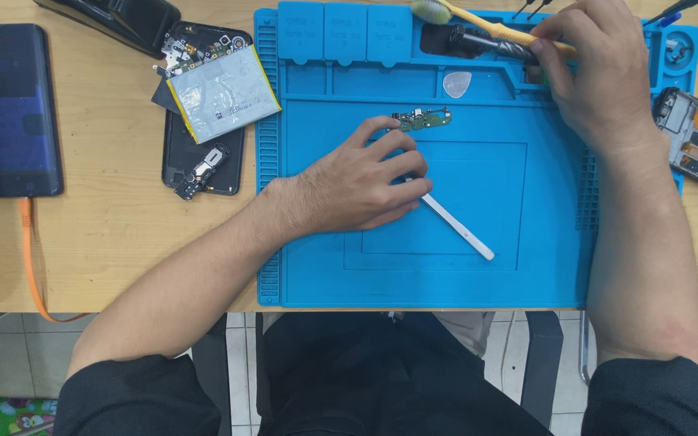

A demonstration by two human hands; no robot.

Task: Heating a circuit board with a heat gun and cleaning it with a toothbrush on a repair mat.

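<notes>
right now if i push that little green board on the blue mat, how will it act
The green board looks thin and flat, so probably light and apt to slide, not roll. Its tiny exposed parts suggest it is fragile. The left hand lies beside it; whether a fingertip touches it is unclear.

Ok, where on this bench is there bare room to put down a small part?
Free: the blue mat below the left hand and white spudger, and bare wood between the dark phone and the opened phone back. Crowded: the mat's top trays around the right hand, yellow brush and small green board.
</notes>
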